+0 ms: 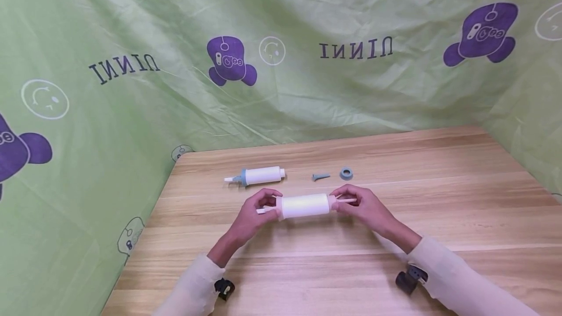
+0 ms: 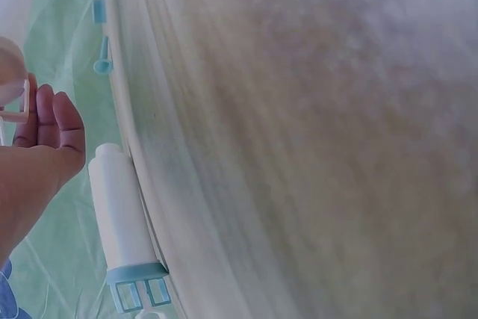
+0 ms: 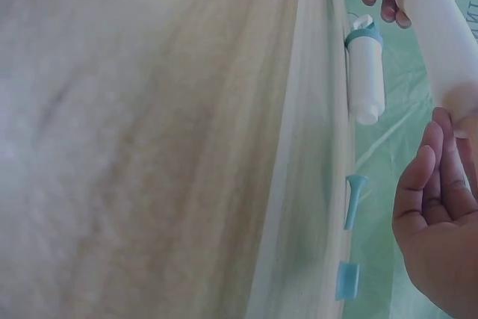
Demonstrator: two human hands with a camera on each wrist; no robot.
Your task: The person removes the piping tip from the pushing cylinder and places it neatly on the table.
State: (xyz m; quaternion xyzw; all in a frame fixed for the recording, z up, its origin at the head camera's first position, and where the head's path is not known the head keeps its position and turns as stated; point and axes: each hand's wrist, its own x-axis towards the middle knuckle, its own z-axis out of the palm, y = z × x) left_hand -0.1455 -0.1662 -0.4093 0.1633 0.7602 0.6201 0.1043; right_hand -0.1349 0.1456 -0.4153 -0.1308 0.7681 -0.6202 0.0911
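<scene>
Both hands hold a white cylinder with pink ends (image 1: pixel 305 206) level above the wooden table. At its left end, the left hand (image 1: pixel 250 214) pinches the pink cap, where a small pale handle sticks out. The right hand (image 1: pixel 371 209) grips the opposite pink end with thumb and fingers, and a thin pale piece juts out there. Fingers of the right hand (image 3: pixel 441 207) bend around that end in the right wrist view and partly hide it. Beyond the hands lies a similar white cylinder with a blue cap (image 1: pixel 262 175).
A small blue cone-shaped nozzle (image 1: pixel 321 176) and a blue ring (image 1: pixel 346 173) lie toward the back of the table (image 1: pixel 439 199). A green printed cloth (image 1: pixel 307 96) hangs behind and along both sides.
</scene>
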